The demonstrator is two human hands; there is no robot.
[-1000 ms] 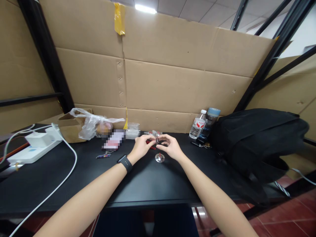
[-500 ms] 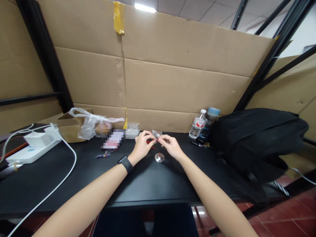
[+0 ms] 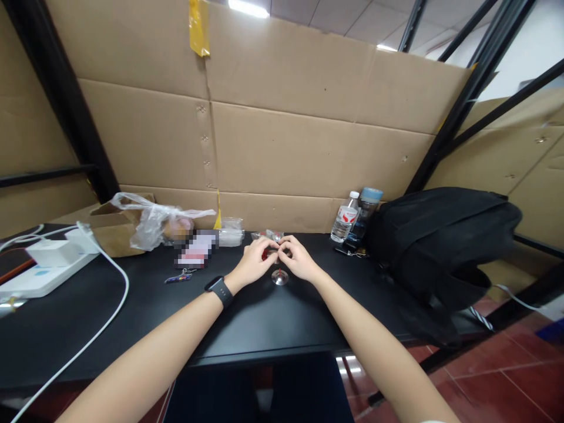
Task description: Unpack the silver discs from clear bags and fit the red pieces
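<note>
Left hand, right hand pinch red piece.

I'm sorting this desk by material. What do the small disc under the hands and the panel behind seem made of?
Disc: probably polished metal, silvery with bright glints against the dark tabletop. Panel: corrugated cardboard by its look, matt brown with fold creases and a staple row.

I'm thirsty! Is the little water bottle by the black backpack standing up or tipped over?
Standing up. The water bottle stands on the black table with its white cap on top, beside a blue-lidded bottle and the backpack.
</note>
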